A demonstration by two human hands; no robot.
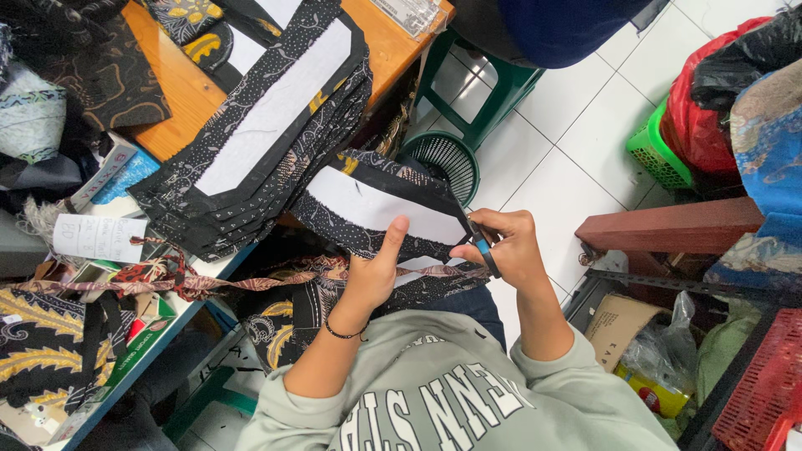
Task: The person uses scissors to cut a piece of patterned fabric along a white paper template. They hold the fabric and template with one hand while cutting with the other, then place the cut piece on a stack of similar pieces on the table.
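Observation:
My left hand (pixel 373 266) grips a black patterned fabric piece with a white lining (pixel 376 207), thumb pressed on the white part. At that piece's right edge, my right hand (pixel 508 246) holds small scissors with a blue handle (pixel 484 250). A stack of similar black-and-white fabric pieces (pixel 267 125) lies on the wooden table (pixel 180 92) just beyond my hands. Trimmed patterned strips (pixel 167 280) hang below my left hand.
A green wire bin (pixel 443 163) and a green stool (pixel 493 92) stand on the white tile floor. Another person sits at the top. Bags, a green basket (pixel 656 150), a red crate (pixel 764 388) and a cardboard box (pixel 618 326) crowd the right side.

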